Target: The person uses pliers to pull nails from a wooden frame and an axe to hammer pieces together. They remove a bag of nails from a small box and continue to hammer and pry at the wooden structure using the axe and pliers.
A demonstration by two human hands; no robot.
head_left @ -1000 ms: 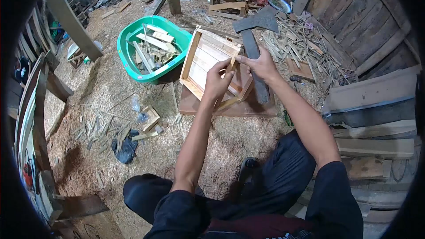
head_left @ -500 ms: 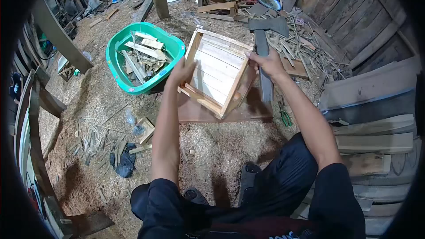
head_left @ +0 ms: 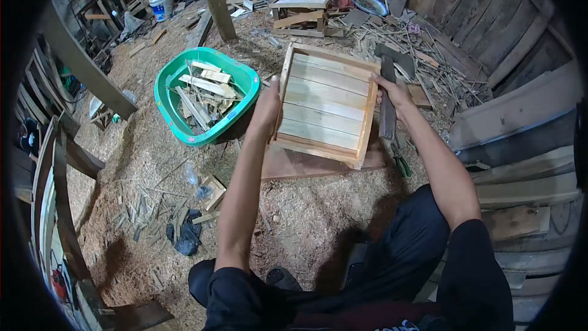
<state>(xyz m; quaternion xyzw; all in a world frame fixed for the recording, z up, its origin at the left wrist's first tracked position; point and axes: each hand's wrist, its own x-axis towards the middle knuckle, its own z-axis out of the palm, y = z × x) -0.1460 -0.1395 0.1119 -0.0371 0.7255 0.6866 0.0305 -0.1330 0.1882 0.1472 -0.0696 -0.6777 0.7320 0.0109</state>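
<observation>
Between my two hands is a square wooden box [head_left: 324, 98] with a slatted panel inside a raised frame. My left hand [head_left: 266, 107] grips its left side, and my right hand [head_left: 393, 93] grips its right side near the upper corner. Both sets of fingers are wrapped round the frame and partly hidden behind it. Under the box lies a flat reddish-brown board [head_left: 294, 167] on the ground. Just past my right hand, a hatchet [head_left: 388, 98] with a dark handle lies with its head pointing away, and green-handled pliers [head_left: 402, 167] lie below it.
A green tub [head_left: 166, 115] full of wood scraps stands to the left of the box. Black plastic [head_left: 186, 240] and offcuts lie on the shavings-covered ground. A wooden post [head_left: 215, 3] rises behind. Planks [head_left: 520, 199] are stacked on the right.
The box has turned from a slanted pose to a squarer one, its slatted inside now facing me more fully. Both hands keep hold of it. The whole view has shifted slightly.
</observation>
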